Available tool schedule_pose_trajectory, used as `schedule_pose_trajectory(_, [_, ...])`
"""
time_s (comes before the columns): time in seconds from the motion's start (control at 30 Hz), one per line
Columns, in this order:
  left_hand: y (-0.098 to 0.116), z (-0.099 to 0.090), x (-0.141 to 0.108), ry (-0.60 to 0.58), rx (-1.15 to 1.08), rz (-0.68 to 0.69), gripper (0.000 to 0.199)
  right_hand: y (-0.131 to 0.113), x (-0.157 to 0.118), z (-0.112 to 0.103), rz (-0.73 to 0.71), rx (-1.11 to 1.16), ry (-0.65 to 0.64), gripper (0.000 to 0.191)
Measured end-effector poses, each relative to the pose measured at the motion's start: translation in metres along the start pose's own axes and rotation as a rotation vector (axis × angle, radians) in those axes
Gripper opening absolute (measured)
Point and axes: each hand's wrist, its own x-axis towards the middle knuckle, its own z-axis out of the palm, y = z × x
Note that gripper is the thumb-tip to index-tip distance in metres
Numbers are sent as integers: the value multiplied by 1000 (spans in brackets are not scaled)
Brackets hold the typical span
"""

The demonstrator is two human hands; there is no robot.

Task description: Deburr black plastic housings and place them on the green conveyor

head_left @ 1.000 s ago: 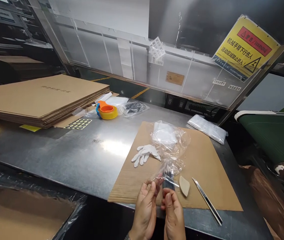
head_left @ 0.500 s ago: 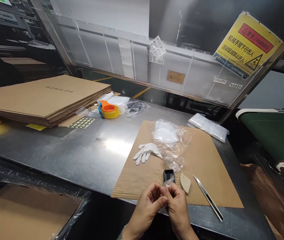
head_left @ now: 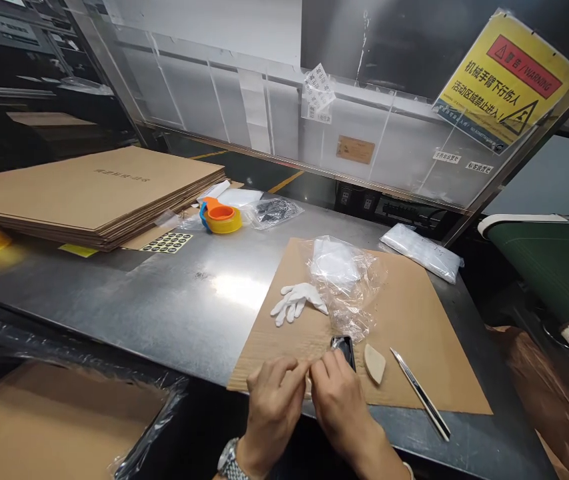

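Observation:
My left hand (head_left: 275,393) and my right hand (head_left: 337,387) meet at the cardboard's near edge, knuckles up and fingertips pinched together. Between them is a small piece of clear plastic film (head_left: 309,385), mostly hidden by the fingers. Just beyond my right hand lies a small black tray-like case (head_left: 345,347), partly covered by the fingers. To its right are a beige wedge-shaped block (head_left: 375,365) and a slim utility knife (head_left: 420,395). A white glove (head_left: 298,301) and a crumpled clear plastic bag (head_left: 347,273) with white material in it rest farther back.
Flat brown cardboard (head_left: 414,320) covers part of the metal table (head_left: 189,320). Stacked cardboard sheets (head_left: 114,190), a tape dispenser (head_left: 221,219) and a sticker sheet (head_left: 168,243) are on the left. A plastic packet (head_left: 421,252) lies back right, near a green conveyor belt (head_left: 549,260).
Both hands have turned over so their backs face up, and my left hand has shifted left. Less of the plastic film shows between the fingers. The view has shifted slightly.

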Motion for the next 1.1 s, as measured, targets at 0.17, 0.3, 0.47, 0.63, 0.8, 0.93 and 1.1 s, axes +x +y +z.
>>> schedule_pose_trajectory(0.17, [-38, 3, -6, 144, 124, -188, 28, 12, -18, 4, 106, -181, 92, 25])
schedule_pose_trajectory(0.3, [-43, 2, -13, 39, 130, -276, 19, 46, -50, 7, 412, -293, 218, 29])
schedule_pose_trajectory(0.47, [-32, 0, -8, -70, 76, -407, 14, 65, -71, -11, 420, -160, 109, 30])
schedule_pose_trajectory(0.63, [-22, 10, 1, -112, -34, -549, 18, 39, -77, -13, 505, 401, -123, 34])
schedule_pose_trajectory(0.8, [-20, 12, 6, -264, -226, -625, 13, 18, -86, 16, 837, 963, -192, 46])
schedule_pose_trajectory(0.93, [-25, 2, 12, -396, -358, -647, 20, 23, -90, 23, 869, 835, -147, 52])
schedule_pose_trajectory(1.1, [-16, -3, 7, -440, -327, -596, 26, 33, -98, 21, 737, 541, 16, 39])
